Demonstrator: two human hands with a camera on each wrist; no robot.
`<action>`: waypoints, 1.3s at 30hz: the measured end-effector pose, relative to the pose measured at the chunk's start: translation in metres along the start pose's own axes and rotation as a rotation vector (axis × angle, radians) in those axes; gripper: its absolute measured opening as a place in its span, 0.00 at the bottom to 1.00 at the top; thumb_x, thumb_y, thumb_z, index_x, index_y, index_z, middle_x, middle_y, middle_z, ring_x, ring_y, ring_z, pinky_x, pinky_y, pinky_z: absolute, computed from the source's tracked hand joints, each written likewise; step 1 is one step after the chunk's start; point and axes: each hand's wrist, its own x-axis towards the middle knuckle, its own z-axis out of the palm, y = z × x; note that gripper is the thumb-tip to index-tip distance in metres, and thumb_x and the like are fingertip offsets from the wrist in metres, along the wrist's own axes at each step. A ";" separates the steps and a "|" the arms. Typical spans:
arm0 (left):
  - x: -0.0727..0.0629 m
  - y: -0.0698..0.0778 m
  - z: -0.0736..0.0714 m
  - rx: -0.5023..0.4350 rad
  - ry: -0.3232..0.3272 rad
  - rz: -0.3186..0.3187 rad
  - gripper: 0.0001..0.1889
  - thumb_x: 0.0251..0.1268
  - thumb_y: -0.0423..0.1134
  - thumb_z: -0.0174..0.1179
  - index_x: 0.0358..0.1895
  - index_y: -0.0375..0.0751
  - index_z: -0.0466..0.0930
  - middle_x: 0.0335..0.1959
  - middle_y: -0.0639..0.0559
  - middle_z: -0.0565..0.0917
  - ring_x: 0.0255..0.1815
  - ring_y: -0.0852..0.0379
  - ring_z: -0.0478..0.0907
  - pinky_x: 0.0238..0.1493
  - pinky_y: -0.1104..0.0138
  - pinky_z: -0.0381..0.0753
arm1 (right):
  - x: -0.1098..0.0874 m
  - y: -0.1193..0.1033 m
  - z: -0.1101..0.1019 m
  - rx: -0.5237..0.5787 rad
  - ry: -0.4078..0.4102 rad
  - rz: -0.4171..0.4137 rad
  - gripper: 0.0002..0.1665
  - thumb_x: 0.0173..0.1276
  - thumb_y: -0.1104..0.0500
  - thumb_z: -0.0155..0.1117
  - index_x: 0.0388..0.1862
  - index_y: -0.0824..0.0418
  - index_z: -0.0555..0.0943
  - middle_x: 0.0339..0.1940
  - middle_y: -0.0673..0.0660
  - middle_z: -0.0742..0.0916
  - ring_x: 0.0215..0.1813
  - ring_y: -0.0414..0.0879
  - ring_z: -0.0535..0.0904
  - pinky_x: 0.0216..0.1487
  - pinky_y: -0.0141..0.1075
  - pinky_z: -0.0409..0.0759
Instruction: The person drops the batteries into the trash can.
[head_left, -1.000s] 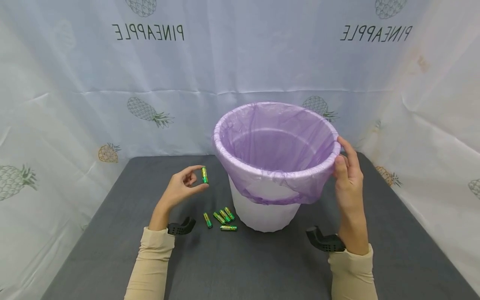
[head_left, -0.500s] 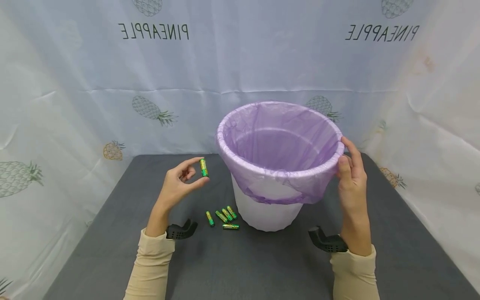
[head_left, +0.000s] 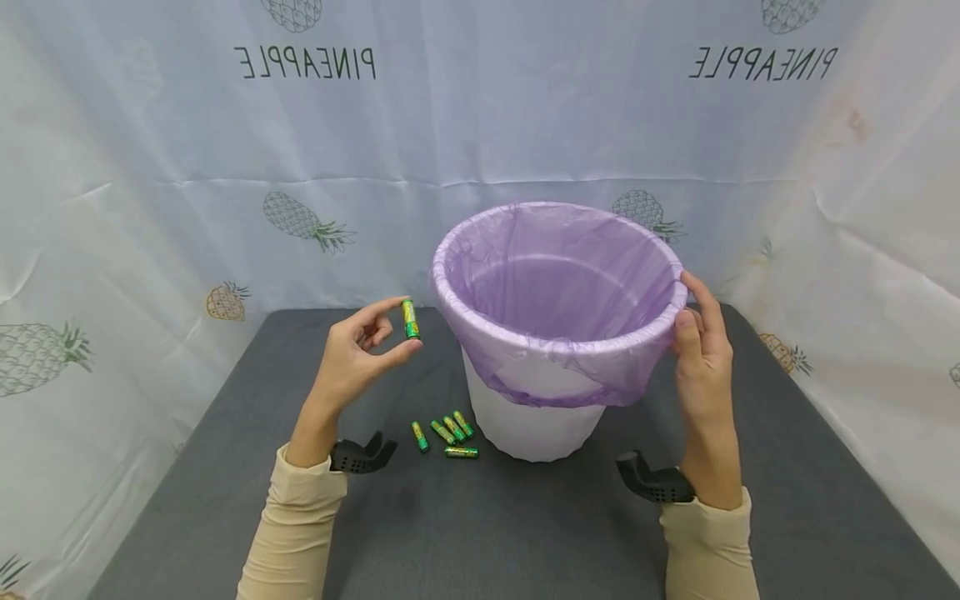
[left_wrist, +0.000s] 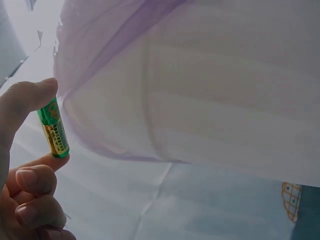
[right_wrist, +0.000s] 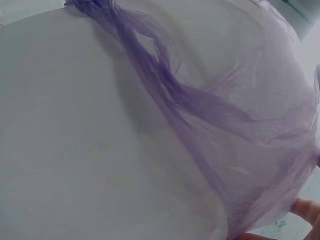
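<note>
My left hand (head_left: 348,354) pinches a green-and-yellow battery (head_left: 410,319) upright between thumb and index finger, left of the bin and apart from it. The same battery (left_wrist: 53,127) appears close up in the left wrist view, both its ends against the fingers. My right hand (head_left: 703,354) holds the right rim of a white trash bin (head_left: 534,429), thumb on the near side. A purple trash bag (head_left: 562,292) lines the bin and folds down over its rim. The right wrist view shows the bag (right_wrist: 260,150) gathered outside the bin, fingertips touching it at lower right.
Several more batteries (head_left: 453,429) lie on the dark grey table (head_left: 525,533), just left of the bin's base. A curtain (head_left: 480,125) printed with pineapples stands behind and on both sides. Each wrist carries a black camera mount (head_left: 363,454).
My left hand has risen with the battery, from lower beside the bin to nearer rim height. My right hand stays at the rim. The view has shifted slightly.
</note>
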 end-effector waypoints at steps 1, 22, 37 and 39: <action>0.001 0.002 0.000 -0.004 0.003 0.009 0.26 0.46 0.24 0.70 0.54 0.37 0.81 0.22 0.55 0.60 0.22 0.64 0.52 0.24 0.71 0.53 | 0.000 0.000 0.000 -0.002 0.000 -0.002 0.23 0.76 0.61 0.49 0.68 0.58 0.70 0.30 0.42 0.82 0.33 0.32 0.74 0.37 0.22 0.73; 0.027 0.036 -0.002 -0.023 -0.010 0.104 0.23 0.47 0.25 0.69 0.52 0.34 0.81 0.21 0.55 0.61 0.23 0.63 0.53 0.26 0.71 0.53 | -0.001 -0.003 0.000 0.004 -0.006 0.014 0.23 0.76 0.61 0.49 0.68 0.58 0.70 0.32 0.41 0.83 0.34 0.32 0.75 0.38 0.21 0.74; 0.042 0.047 0.012 -0.024 -0.073 0.152 0.23 0.53 0.38 0.71 0.53 0.32 0.80 0.21 0.54 0.61 0.23 0.67 0.52 0.27 0.74 0.54 | 0.000 -0.001 0.001 0.005 -0.010 -0.009 0.23 0.76 0.61 0.49 0.68 0.59 0.70 0.27 0.41 0.80 0.31 0.32 0.73 0.36 0.22 0.72; 0.044 0.049 0.015 -0.020 -0.079 0.146 0.22 0.52 0.35 0.71 0.53 0.33 0.80 0.21 0.54 0.61 0.23 0.67 0.52 0.27 0.74 0.54 | 0.000 -0.001 0.001 0.000 -0.008 -0.008 0.23 0.76 0.60 0.49 0.68 0.59 0.70 0.26 0.41 0.79 0.31 0.32 0.72 0.35 0.22 0.72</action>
